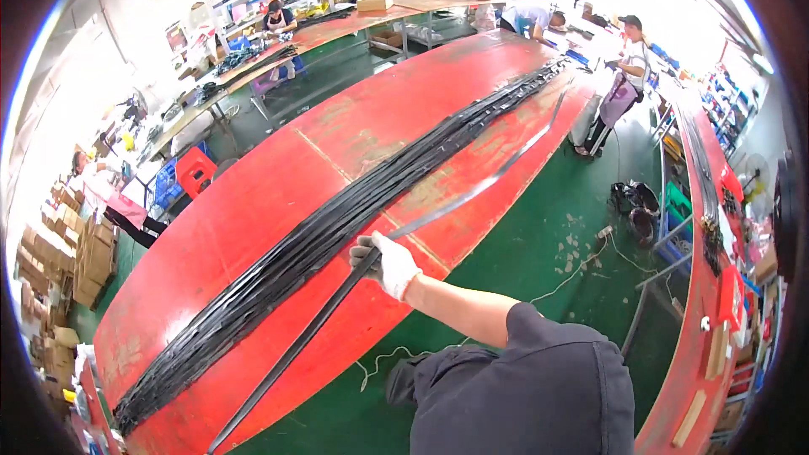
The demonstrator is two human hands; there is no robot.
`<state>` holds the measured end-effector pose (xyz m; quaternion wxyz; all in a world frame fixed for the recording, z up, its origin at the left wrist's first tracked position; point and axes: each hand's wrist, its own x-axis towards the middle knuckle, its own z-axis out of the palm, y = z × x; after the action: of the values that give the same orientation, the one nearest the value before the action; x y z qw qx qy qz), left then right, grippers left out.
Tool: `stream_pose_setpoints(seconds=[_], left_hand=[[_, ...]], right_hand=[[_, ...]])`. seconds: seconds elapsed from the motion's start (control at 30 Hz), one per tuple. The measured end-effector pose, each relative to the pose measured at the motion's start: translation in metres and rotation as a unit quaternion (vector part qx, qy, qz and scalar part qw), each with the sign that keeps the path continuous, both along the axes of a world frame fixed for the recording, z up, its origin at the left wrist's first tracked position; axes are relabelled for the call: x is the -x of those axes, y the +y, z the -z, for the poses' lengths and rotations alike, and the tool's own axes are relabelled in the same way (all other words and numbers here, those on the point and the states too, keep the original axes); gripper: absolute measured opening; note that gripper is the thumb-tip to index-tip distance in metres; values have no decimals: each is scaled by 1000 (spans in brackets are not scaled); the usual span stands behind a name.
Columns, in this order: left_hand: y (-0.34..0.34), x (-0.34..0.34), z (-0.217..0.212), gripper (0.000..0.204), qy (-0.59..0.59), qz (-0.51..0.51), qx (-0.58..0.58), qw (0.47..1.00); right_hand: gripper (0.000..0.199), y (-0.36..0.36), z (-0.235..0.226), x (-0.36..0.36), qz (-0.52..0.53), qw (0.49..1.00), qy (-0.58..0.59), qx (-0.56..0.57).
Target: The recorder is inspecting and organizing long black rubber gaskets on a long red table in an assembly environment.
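My right hand [386, 264], in a white glove, is closed around a long, flat black strip [297, 344]. One length of the strip runs down toward the near left edge of the table. Its other length stretches to the far right and shines with reflected light. Beside the hand lies a thick bundle of similar black strips [316, 223], spread lengthwise over the red tabletop [253, 194]. The strip's exact material is unclear. My right arm reaches in across the table's near edge. My left hand is out of sight.
A person in an apron [625, 88] stands by the table's far right end. Several others work at benches behind. On the green floor lie a dark bag [636, 206] and a white cable [577, 271]. Cardboard boxes [94, 263] are stacked at left; a narrow red bench [699, 354] runs along the right.
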<state>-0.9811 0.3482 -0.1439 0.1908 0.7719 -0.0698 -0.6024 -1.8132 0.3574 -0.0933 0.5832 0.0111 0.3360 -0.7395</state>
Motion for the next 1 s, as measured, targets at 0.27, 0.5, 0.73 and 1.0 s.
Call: stream_pose_setpoints(seconds=[0.27, 0.5, 0.73, 1.0], left_hand=[[-10, -59, -34, 39, -122, -115, 441, 882], [-18, -304, -75, 21, -117, -149, 442, 877], [-36, -543, -40, 17, -116, -199, 472, 851], [-88, -754, -27, 14, -112, -179, 444, 871]], right_hand=[[22, -53, 71, -222, 41, 988, 146, -4], [36, -134, 88, -429, -18, 995, 90, -26], [45, -199, 73, -689, -20, 987, 159, -17], [46, -235, 137, -897, -39, 983, 137, -117]])
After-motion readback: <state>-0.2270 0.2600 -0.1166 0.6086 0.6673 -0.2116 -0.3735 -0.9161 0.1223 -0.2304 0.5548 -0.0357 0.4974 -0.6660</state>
